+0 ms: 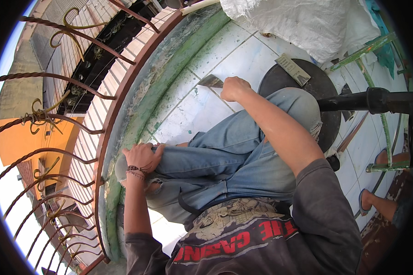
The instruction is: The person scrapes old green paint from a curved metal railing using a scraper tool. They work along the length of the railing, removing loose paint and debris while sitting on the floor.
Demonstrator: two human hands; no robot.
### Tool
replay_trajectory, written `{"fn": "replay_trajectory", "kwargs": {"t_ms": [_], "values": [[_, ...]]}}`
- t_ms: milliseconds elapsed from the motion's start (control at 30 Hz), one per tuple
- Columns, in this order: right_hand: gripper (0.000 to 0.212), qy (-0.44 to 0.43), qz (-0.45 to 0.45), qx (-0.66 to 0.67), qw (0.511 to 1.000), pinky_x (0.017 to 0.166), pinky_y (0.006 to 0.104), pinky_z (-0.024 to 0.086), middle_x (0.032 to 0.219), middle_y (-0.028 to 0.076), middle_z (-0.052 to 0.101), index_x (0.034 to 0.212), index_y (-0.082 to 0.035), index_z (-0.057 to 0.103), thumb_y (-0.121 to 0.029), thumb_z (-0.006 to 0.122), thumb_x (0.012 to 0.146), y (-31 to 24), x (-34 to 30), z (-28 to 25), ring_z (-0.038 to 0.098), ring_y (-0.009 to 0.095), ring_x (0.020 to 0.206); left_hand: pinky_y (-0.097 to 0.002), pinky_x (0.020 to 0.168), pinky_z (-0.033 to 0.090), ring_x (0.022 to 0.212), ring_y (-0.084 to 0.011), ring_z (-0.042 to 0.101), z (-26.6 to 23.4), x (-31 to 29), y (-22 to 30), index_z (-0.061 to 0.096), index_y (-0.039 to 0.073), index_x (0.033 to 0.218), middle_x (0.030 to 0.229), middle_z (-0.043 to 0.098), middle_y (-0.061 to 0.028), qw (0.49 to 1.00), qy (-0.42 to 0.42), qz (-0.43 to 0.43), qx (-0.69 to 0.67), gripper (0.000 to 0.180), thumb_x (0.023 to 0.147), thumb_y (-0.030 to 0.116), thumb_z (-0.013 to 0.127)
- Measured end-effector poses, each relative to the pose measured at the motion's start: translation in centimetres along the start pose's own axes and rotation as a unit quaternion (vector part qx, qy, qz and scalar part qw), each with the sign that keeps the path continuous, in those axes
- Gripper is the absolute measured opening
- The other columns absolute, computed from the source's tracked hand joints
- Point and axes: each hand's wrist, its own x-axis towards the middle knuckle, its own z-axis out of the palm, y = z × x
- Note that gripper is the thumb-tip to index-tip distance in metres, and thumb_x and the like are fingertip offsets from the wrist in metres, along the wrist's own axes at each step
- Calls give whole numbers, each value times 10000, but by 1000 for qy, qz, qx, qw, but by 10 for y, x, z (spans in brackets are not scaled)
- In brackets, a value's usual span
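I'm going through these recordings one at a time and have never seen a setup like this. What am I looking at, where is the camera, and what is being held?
There is no robot here: a person works bare-handed. The single picture comes from a wide fisheye camera on the person's head, looking down, so straight edges bend.

The right hand grips a scraper, its flat blade pointing left over green-flecked white floor tiles. The left hand holds no tool and rests on the knee of the jeans.

To the left, a worn green ledge curves below a metal railing. A white sack lies at the top; below it, a flat rectangular piece sits on a round black base.
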Motion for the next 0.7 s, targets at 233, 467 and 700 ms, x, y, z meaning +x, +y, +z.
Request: {"fn": "replay_trajectory", "kwargs": {"t_ms": [233, 467, 700], "values": [[351, -18, -3, -4, 1000, 908, 429, 538, 1200, 174, 668, 1138, -30, 685, -133, 568, 823, 0, 1, -2, 656, 314, 1104, -497, 959, 450, 1087, -324, 646, 10, 34, 11, 743, 92, 1035, 1126, 693, -170, 995, -94, -1, 33, 606, 898, 609, 456], [355, -16, -13, -2, 1000, 909, 436, 534, 1205, 177, 665, 1160, -26, 676, -179, 549, 866, 1, 0, -1, 652, 315, 1110, -454, 949, 485, 1111, -340, 634, 10, 40, 18, 735, 56, 1032, 1147, 681, -194, 993, -114, -3, 42, 596, 898, 576, 476], [365, -15, -19, 3, 1000, 920, 431, 527, 1212, 158, 666, 1171, -34, 675, -247, 512, 923, -1, -2, 0, 638, 313, 1133, -448, 954, 485, 1112, -350, 631, 10, 39, 18, 733, 47, 1031, 1144, 677, -209, 994, -106, -6, 30, 583, 890, 563, 501]]}}
